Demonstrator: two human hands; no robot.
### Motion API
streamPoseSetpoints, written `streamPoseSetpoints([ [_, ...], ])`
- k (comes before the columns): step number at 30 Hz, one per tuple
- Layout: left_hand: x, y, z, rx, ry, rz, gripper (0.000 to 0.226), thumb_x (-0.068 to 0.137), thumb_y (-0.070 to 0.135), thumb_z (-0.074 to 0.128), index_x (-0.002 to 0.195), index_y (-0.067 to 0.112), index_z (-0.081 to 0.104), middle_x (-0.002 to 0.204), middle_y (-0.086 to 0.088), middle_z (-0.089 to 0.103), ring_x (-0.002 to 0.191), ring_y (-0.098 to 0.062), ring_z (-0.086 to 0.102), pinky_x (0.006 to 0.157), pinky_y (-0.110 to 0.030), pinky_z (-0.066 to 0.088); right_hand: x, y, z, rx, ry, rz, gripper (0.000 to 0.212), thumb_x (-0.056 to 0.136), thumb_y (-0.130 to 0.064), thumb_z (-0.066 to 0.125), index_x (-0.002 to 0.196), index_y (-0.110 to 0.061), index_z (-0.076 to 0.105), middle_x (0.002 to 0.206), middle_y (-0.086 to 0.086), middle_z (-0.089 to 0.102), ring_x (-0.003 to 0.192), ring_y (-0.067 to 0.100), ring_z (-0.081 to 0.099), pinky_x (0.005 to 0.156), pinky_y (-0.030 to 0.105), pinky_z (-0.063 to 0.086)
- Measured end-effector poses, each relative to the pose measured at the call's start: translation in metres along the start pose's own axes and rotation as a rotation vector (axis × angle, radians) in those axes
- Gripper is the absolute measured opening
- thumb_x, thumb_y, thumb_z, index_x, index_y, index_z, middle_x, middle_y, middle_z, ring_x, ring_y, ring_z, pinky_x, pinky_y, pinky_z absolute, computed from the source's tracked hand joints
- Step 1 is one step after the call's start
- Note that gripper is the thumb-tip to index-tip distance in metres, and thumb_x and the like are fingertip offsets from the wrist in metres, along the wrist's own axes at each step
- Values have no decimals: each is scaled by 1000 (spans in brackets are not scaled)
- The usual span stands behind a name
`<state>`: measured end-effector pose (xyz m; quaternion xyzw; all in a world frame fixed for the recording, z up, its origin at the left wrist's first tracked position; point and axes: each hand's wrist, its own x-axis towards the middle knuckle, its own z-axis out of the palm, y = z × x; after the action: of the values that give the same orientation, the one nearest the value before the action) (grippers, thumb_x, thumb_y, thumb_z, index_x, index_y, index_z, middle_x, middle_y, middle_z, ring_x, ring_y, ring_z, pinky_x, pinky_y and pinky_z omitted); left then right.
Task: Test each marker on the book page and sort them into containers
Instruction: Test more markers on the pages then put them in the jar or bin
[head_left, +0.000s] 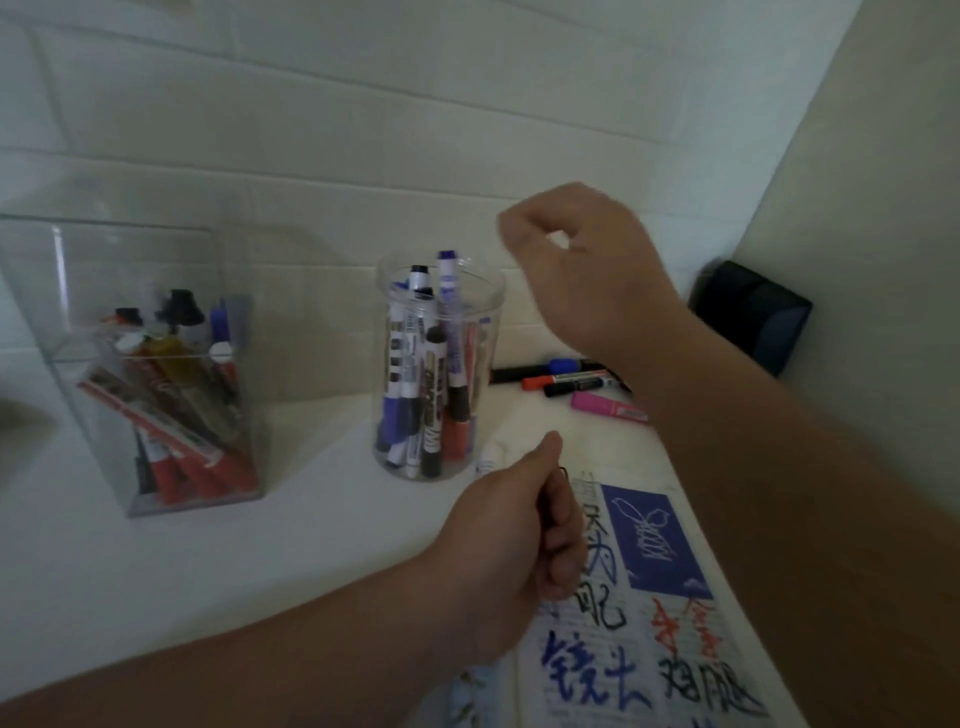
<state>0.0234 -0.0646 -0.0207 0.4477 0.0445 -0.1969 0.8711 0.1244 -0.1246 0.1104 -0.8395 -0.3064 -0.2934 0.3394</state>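
Head view, one frame, with some motion blur.

Markers: a round clear jar stands on the white table, holding upright markers with blue, black and red caps. To its left, well apart, a square clear container holds tilted markers, mostly red and black. Loose markers in black, blue and orange-red lie on the table behind and right of the jar. A pink marker lies just in front of them.

Book: the open book page lies at lower right, covered in blue, black and red test strokes, with a blue printed panel near its top.

Right hand: raised above the table, up and to the right of the jar's rim. Its fingers are loosely curled, thumb and forefinger close together, and nothing is visible between them.

Left hand: low, at the page's left edge, just in front of the jar and clenched into a fist. A thin dark edge shows at the finger fold. Whether it grips anything cannot be told.

Other: a dark boxy object sits against the right wall.
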Motion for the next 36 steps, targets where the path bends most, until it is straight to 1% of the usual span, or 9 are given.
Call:
streamPoseSetpoints([
  [3, 1, -1, 0, 40, -4, 23, 49, 100, 48, 48, 65, 15, 40, 58, -5, 29, 46, -18, 27, 46, -27, 21, -14, 38, -21, -72, 170, 144, 17, 94, -24, 56, 87, -16, 71, 86, -4, 69, 85, 16, 62, 81, 33, 50],
  [6, 1, -3, 1, 120, -3, 42, 47, 100, 42, 51, 64, 15, 40, 59, -6, 28, 46, -19, 27, 48, -29, 19, -42, 95, -27, -426, -201, 391, 13, 92, -25, 58, 92, -20, 70, 89, 0, 68, 84, 20, 62, 79, 33, 52],
  [10, 1, -6, 4, 207, 15, 90, 44, 99, 34, 55, 62, 14, 39, 57, -6, 28, 44, -19, 28, 48, -29, 18, -83, 132, -14, -620, -617, 538, 40, 91, -17, 54, 129, -28, 61, 120, 4, 59, 100, 22, 58, 88, 35, 51],
  [17, -1, -7, 7, 312, 7, 138, 43, 97, 27, 57, 59, 15, 40, 56, -7, 26, 43, -19, 27, 44, -25, 23, -85, 144, -2, -741, -573, 358, 47, 91, -15, 52, 138, -22, 53, 129, 6, 54, 117, 25, 51, 97, 40, 49],
  [20, -2, -7, 6, 312, 11, 144, 43, 97, 27, 58, 59, 15, 40, 56, -7, 27, 42, -19, 27, 43, -24, 24, -75, 143, -1, -799, -722, 378, 37, 87, -21, 55, 124, -19, 60, 116, 5, 54, 101, 23, 54, 85, 37, 52],
  [25, -2, -7, 6, 328, 25, 152, 42, 97, 24, 59, 60, 13, 42, 54, -7, 30, 41, -19, 30, 42, -24, 26, -71, 135, -10, -717, -706, 306, 18, 87, -29, 63, 105, -28, 66, 107, -1, 60, 92, 19, 57, 85, 35, 52],
  [31, -4, -5, 8, 194, 70, 192, 41, 91, 47, 58, 89, 7, 51, 69, -14, 53, 46, -21, 45, 40, -24, 34, -114, 86, -52, -27, -331, 281, 19, 97, -38, 59, 114, -45, 58, 96, -17, 64, 90, 1, 59, 73, 19, 46],
  [34, -6, -6, 8, 142, 17, 244, 49, 92, 56, 53, 108, 10, 57, 90, -18, 60, 54, -26, 52, 43, -29, 43, -144, 47, -87, -84, -528, 244, 25, 94, -50, 56, 113, -65, 56, 83, -13, 68, 70, 7, 62, 59, 25, 49],
  [36, -9, -10, 11, 320, -18, 263, 41, 92, 52, 60, 101, 12, 62, 88, -24, 62, 55, -29, 55, 46, -32, 47, -163, 35, -102, -253, -702, 252, 27, 89, -58, 57, 116, -63, 56, 79, -19, 69, 66, 2, 62, 57, 24, 50],
])
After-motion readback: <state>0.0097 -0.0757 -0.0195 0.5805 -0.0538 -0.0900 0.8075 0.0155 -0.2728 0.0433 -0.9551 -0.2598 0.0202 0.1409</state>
